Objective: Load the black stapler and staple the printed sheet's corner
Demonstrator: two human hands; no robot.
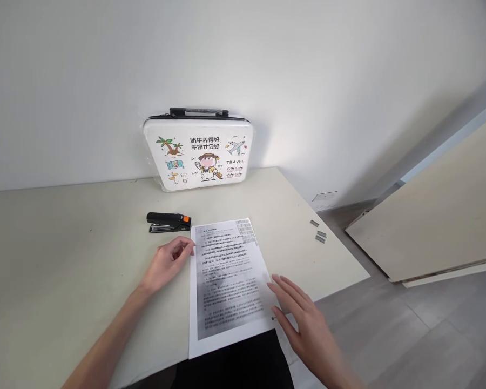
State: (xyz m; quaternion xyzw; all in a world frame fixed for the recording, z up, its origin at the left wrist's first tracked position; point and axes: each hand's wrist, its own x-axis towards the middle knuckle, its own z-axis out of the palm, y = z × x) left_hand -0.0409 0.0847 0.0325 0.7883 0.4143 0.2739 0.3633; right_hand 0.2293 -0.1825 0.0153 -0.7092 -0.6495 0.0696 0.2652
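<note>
Right hand point(297, 313) released, fingers extended, at the right edge of the printed paper point(227, 281); that lies on the table point(56, 254), top and long axis pointing away; left hand point(168, 263) curled at its left edge, grip unclear; stapler point(168, 220) beyond, crosswise.

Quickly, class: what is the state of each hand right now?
Left hand: fingers curled at the printed paper's left edge; grip cannot be told.
Right hand: open, fingers at the paper's right edge.

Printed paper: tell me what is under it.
The pale tabletop shows around the printed paper, and black clothing shows past its near edge. Whatever lies directly beneath is covered, so I cannot tell whether anything else is there.
</note>
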